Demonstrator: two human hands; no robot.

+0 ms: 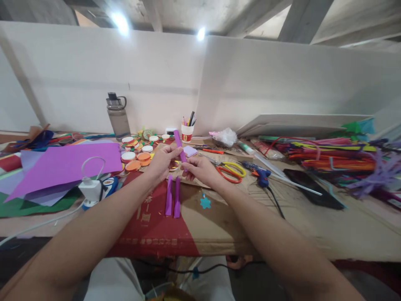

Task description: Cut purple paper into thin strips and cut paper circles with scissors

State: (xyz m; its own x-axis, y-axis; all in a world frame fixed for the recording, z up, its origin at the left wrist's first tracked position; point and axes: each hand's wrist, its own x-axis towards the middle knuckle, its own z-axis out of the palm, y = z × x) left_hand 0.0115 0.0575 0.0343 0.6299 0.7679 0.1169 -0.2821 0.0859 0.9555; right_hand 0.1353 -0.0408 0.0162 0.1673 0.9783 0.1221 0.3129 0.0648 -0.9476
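Note:
Between both hands a purple strip (179, 144), seemingly of paper or foam, is held up at a tilt over the cardboard. My left hand (165, 163) pinches it near the middle, fingers closed. Lower down, my right hand (200, 170) grips its bottom end between thumb and fingers. Two more purple strips (173, 200) lie side by side on the red part of the cardboard (150, 234), just below the hands. A teal star-shaped cutout (205, 202) rests to their right.
Orange-handled scissors (230, 172) and a blue glue gun (262, 177) lie to the right, near a dark phone (313, 188). Purple sheets (72, 163), a white plug (90, 190) and round lidded pots (133, 166) are on the left. A bottle (118, 117) and pen cup (187, 133) stand behind.

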